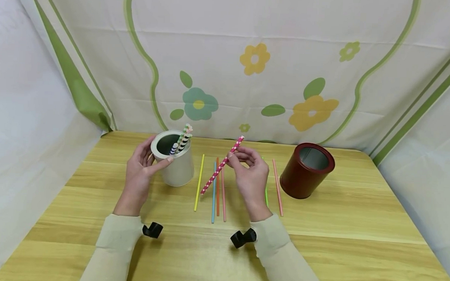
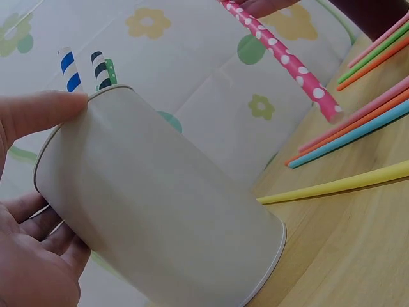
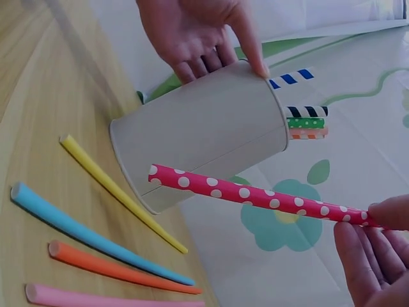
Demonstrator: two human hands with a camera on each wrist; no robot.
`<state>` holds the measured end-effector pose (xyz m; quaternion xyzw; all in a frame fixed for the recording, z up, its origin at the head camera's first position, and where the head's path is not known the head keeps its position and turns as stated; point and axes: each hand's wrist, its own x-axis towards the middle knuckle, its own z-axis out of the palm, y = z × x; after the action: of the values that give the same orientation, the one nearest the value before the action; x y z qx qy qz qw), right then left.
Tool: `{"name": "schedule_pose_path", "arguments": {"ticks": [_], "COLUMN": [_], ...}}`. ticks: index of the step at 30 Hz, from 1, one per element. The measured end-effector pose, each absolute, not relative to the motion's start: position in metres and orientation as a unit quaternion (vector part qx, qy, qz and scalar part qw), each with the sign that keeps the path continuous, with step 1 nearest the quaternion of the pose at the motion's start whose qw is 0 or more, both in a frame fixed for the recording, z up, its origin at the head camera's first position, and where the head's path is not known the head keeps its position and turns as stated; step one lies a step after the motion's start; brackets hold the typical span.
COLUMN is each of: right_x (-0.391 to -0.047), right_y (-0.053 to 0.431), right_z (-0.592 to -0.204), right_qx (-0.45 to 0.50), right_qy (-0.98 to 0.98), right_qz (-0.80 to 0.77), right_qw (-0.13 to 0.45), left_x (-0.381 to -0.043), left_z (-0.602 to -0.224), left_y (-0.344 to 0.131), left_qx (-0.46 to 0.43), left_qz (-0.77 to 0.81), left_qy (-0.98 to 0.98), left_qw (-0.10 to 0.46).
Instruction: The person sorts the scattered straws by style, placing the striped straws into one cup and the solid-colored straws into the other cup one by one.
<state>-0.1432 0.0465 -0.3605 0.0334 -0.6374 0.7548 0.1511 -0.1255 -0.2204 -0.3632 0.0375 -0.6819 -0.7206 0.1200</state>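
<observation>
My left hand [image 1: 139,174] holds a white can [image 1: 180,172] upright on the table, thumb at the rim and fingers around the far-left side. Several patterned paper straws [image 1: 184,142] stand in the can, striped and dotted, their tops above the rim. Between thumb and fingers, my right hand [image 1: 252,176] pinches a pink paper straw with white dots [image 1: 219,169] near its upper end. That straw slants in the air to the right of the can, its lower end toward the can and apart from it in the right wrist view [image 3: 245,193].
Plain straws lie on the wooden table [image 1: 191,247]: yellow [image 1: 199,183], blue [image 1: 213,198], orange [image 1: 218,198] and pink [image 1: 224,198]. Right of my right hand are a green straw [image 1: 266,197] and another pink straw [image 1: 278,188]. A dark red can [image 1: 299,178] stands farther right. Behind hangs a flowered cloth [image 1: 220,53].
</observation>
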Motion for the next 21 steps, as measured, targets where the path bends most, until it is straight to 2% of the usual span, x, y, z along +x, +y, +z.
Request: {"name": "schedule_pose_path", "arguments": {"ticks": [21], "right_x": [-0.144], "right_y": [0.049], "right_z": [-0.350], "right_qx": [0.049], "right_qy": [-0.604], "right_qz": [0.778], "right_qw": [0.165], "left_x": [-0.125], "left_z": [-0.362], "left_y": [-0.221], "left_qx": [0.041], "left_qz": [-0.720], "left_qy": [-0.683], "left_qw": [0.113]}}
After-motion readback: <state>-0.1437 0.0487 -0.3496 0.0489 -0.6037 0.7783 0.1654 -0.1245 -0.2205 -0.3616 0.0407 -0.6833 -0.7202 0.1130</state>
